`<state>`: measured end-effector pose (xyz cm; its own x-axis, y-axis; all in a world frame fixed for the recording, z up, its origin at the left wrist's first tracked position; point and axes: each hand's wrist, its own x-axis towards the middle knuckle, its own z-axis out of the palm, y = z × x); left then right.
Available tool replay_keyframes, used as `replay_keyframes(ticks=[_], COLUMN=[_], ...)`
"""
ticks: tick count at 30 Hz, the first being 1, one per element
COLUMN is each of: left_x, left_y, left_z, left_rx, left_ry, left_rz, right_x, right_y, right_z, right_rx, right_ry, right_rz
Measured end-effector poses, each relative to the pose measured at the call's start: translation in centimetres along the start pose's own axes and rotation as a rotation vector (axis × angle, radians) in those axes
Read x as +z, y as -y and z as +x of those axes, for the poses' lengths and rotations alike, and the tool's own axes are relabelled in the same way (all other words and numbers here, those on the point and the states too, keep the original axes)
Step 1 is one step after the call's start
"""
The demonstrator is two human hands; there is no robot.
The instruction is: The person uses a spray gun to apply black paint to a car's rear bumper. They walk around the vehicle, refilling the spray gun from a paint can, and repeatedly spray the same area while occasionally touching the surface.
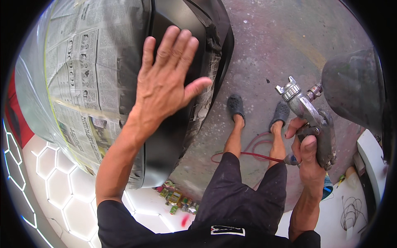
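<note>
My left hand [165, 80] is held flat with fingers and thumb apart over a dark grey painted car body panel [182, 16]; whether the palm touches it I cannot tell. Newspaper masking [89, 62] covers the surface left of that panel. My right hand [308, 153] grips a metal spray gun [306, 106] away from the panel, on the right. Fingers wrap the gun's handle, with some of them near the trigger. A large dark cup [351, 87] joins the gun through a metal fitting. From the handle's lower end runs a red hose [260, 154].
Clear plastic sheeting [33, 95] lies beyond the newspaper. The hose loops across the stained concrete floor [264, 49] by my feet in dark clogs [236, 105]. Several small cans and bottles [175, 196] stand behind me. Hexagonal lights [58, 188] show at lower left, a coiled wire [351, 211] at lower right.
</note>
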<state>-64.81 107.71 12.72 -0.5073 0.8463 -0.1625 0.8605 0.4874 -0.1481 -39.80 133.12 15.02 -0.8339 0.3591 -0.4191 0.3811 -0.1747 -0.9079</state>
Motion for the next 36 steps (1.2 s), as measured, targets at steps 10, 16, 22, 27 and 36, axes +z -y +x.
replay_keyframes(ticks=[10, 16, 22, 27, 36], left_x=[1.4, -0.1, 0.7, 1.9, 0.2], left_y=[-4.0, -1.8, 1.1, -5.4, 0.0], left_z=[-4.3, -2.2, 0.9, -5.2, -1.0], left_rx=[0.055, -0.027, -0.117, 0.067, -0.168], left_ry=[0.18, 0.033, -0.095, 0.167, -0.11], left_rz=[-0.076, -0.045, 0.076, -0.131, 0.039], right_x=[0.2, 0.2, 0.3, -0.2, 0.3], right_y=[0.2, -0.1, 0.2, 0.4, 0.1], right_z=[0.0, 0.1, 0.5, 0.1, 0.0], right_rx=[0.022, -0.006, -0.036, 0.037, -0.023], right_ry=[0.048, -0.018, 0.027, 0.061, 0.051], right_rz=[0.002, 0.043, 0.028, 0.028, 0.039])
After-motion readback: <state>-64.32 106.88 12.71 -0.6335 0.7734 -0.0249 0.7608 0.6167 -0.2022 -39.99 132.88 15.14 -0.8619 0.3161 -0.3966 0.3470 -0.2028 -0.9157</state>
